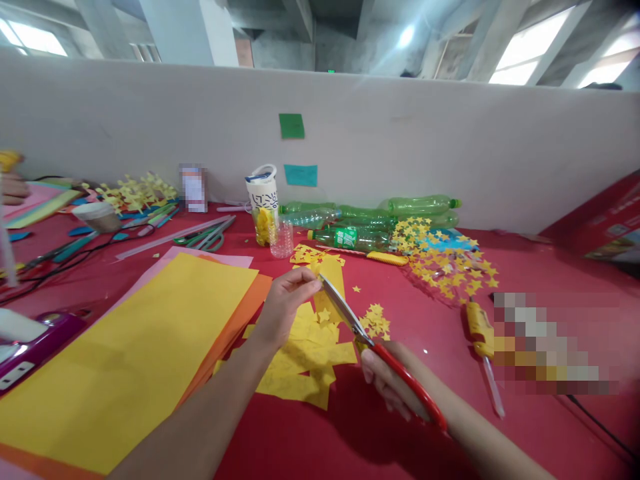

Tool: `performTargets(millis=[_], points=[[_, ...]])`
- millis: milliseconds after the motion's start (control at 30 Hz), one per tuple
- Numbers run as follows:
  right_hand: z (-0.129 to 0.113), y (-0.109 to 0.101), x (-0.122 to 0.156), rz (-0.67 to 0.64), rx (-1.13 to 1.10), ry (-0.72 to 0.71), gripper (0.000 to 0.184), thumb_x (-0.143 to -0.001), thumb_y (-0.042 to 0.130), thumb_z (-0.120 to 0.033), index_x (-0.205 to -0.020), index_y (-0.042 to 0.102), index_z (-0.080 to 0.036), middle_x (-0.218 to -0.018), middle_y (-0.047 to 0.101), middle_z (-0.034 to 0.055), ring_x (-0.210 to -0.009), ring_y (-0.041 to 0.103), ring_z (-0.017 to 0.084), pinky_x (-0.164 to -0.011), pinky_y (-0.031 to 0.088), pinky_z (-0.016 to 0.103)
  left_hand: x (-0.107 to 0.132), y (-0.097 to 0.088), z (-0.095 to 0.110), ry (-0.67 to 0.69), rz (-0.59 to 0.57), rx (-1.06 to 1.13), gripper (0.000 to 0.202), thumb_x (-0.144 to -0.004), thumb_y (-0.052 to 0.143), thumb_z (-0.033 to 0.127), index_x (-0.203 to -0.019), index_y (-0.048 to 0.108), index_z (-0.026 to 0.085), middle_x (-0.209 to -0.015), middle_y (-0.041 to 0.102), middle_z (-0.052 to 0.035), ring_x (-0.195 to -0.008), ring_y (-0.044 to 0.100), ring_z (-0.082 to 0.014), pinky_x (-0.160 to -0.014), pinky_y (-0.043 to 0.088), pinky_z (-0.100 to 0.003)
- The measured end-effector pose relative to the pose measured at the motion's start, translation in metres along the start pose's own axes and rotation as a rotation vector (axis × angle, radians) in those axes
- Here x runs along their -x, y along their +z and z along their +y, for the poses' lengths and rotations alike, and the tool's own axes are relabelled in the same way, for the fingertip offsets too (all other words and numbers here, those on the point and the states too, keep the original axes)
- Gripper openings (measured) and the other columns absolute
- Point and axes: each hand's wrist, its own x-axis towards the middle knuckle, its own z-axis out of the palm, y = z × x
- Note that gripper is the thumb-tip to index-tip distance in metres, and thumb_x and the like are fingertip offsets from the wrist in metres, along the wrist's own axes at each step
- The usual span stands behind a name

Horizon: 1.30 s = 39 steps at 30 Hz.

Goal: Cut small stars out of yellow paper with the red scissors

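My right hand [395,383] grips red-handled scissors [373,347], whose steel blades point up and left toward my other hand. My left hand [287,303] is closed in a pinch at the blade tips, on something too small to make out. Under both hands lie yellow paper scraps [305,363] and a few small cut yellow stars [376,321] on the red table [350,433].
A stack of large yellow, orange and pink sheets [145,353] lies at left. Green plastic bottles [360,223], a heap of yellow stars [450,260], a white mug [263,193] and a clear cup stand at the back. A yellow glue gun [481,333] lies right. Another person's hand [13,189] shows far left.
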Motion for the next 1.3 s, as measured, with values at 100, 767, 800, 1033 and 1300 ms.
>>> performTargets(millis=[100,767,800,1033,1300], points=[[0.0,0.003,-0.001,0.003,-0.01,0.062,0.046,-0.085,0.043,-0.061,-0.065,0.045,-0.019,-0.034,0.037,-0.0117,-0.024,0.037,0.004,-0.03,0.035,0.014,0.001,0.002,0.0,0.015,0.008,-0.013,0.013,-0.08,0.058,0.02,-0.068,0.059,0.019,-0.069,0.049,0.0022,-0.071,0.044,-0.0127,-0.071,0.035,-0.025],[-0.018,0.005,0.002,0.044,0.021,0.042,0.04,-0.084,0.053,-0.051,-0.059,0.043,-0.021,-0.031,0.037,-0.0118,-0.021,0.028,0.004,-0.026,0.027,0.015,0.001,0.002,-0.002,0.027,0.026,0.006,0.013,-0.079,0.057,0.018,-0.066,0.058,0.018,-0.068,0.05,0.0022,-0.07,0.045,-0.0127,-0.072,0.036,-0.025],[-0.018,0.005,0.002,0.051,0.025,0.04,0.04,-0.083,0.054,-0.051,-0.059,0.043,-0.021,-0.032,0.038,-0.0116,-0.021,0.029,0.004,-0.026,0.026,0.015,0.001,0.002,-0.002,0.027,0.03,0.011,0.012,-0.078,0.058,0.018,-0.066,0.058,0.018,-0.068,0.05,0.0021,-0.07,0.045,-0.0127,-0.072,0.037,-0.025],[-0.009,0.001,-0.002,0.236,-0.089,-0.098,0.038,-0.079,0.057,-0.052,-0.061,0.045,-0.021,-0.032,0.036,-0.0116,-0.025,0.034,0.006,-0.033,0.032,0.018,0.002,0.005,-0.002,-0.068,0.037,0.056,0.012,-0.074,0.063,0.02,-0.062,0.06,0.018,-0.065,0.052,0.0021,-0.07,0.048,-0.0129,-0.074,0.038,-0.025],[-0.014,-0.006,-0.007,0.4,-0.133,-0.255,0.034,-0.078,0.058,-0.047,-0.062,0.042,-0.022,-0.035,0.042,-0.0091,-0.03,0.039,0.008,-0.036,0.032,0.02,0.019,0.027,-0.01,-0.227,-0.166,-0.04,0.012,-0.073,0.065,0.027,-0.067,0.063,0.017,-0.067,0.058,0.0006,-0.069,0.051,-0.0139,-0.07,0.038,-0.026]])
